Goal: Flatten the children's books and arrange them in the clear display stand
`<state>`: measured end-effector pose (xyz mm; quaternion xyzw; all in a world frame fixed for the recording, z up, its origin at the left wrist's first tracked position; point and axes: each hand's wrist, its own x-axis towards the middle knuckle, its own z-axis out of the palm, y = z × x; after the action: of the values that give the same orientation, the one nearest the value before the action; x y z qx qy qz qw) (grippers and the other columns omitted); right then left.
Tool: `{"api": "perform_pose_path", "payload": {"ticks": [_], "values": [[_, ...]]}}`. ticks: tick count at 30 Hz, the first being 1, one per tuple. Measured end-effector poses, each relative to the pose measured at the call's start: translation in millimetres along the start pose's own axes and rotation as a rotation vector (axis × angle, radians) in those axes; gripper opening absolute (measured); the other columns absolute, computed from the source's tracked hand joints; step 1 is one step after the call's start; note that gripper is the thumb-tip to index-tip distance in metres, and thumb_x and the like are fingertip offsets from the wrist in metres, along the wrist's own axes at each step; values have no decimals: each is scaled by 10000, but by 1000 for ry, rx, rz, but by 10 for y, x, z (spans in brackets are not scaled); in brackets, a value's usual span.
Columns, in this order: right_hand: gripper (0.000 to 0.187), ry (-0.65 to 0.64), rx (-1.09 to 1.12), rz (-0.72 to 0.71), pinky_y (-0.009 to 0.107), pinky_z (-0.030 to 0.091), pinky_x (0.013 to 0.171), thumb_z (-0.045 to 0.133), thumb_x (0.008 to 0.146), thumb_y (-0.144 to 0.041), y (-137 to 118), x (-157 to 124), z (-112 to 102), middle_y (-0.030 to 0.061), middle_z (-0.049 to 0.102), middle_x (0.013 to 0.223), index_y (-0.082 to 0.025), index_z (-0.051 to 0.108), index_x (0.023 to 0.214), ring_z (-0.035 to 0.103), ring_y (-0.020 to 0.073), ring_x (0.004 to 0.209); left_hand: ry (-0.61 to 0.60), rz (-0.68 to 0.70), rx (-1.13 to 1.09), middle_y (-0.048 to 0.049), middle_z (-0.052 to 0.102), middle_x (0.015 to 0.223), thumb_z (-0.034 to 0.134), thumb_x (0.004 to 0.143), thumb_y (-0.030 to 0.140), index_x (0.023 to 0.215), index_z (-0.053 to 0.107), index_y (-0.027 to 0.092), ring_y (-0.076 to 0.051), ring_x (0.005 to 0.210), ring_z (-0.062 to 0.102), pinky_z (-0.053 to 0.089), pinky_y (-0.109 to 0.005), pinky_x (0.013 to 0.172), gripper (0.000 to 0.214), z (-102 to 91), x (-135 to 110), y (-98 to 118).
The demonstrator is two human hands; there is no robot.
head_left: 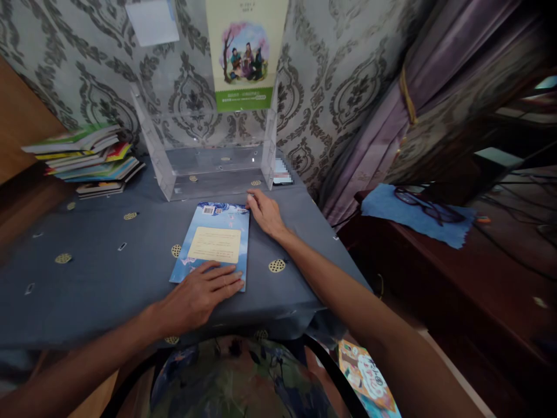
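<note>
A light blue book (220, 217) lies on the cloth-covered table, its back cover up with a barcode and a cream text panel. My left hand (198, 293) rests flat across the lower part of this cover, fingers stretched out. At the book's upper right corner is my right hand (266, 213), its fingers extended beside the edge; whether it grips the corner I cannot tell. Just behind the book stands a clear acrylic book stand (217, 180), in front of the wall.
A stack of books and booklets (93, 159) sits at the back left. A green and cream booklet (246, 98) stands upright at the back. To the right, glasses (429, 206) lie on a blue cloth (383, 203). An orange booklet (363, 371) is low down, below the right forearm.
</note>
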<state>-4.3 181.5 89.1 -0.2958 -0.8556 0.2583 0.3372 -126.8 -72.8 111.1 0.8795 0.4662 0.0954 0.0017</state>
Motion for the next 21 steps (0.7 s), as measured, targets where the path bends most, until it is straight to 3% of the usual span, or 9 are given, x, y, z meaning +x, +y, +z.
{"api": "perform_pose_path", "payload": {"ticks": [6, 11, 16, 21], "values": [[397, -5, -4, 6, 374, 489, 848, 332, 1024, -407, 17, 1, 3, 73, 751, 908, -187, 572, 1251, 696, 256, 919, 36, -88, 106, -113, 484, 1499, 385, 898, 26, 1551, 242, 158, -243, 1434, 382, 387, -455, 1127, 681, 122, -198, 142], [391, -1, -6, -2, 375, 491, 839, 348, 1017, -405, 36, 4, 20, 77, 753, 929, -183, 583, 1236, 694, 255, 917, 63, -169, 187, -85, 500, 1489, 389, 875, -6, 1570, 191, 203, -242, 1418, 410, 333, -456, 1167, 752, 78, -548, 45], [388, -1, 6, -3, 373, 496, 837, 361, 1011, -408, 40, -4, 34, 81, 749, 953, -191, 596, 1230, 688, 252, 905, 97, -256, 226, -54, 552, 1445, 421, 891, 43, 1540, 305, 277, -243, 1354, 498, 417, -424, 1108, 699, -58, -856, -148], [367, -10, -6, -19, 364, 497, 848, 374, 1002, -379, 31, -14, 51, 84, 736, 999, -199, 609, 1220, 673, 248, 943, 208, -315, 221, -26, 630, 1362, 418, 928, 110, 1428, 500, 310, -225, 1266, 581, 522, -386, 990, 545, -123, -892, -235]]}}
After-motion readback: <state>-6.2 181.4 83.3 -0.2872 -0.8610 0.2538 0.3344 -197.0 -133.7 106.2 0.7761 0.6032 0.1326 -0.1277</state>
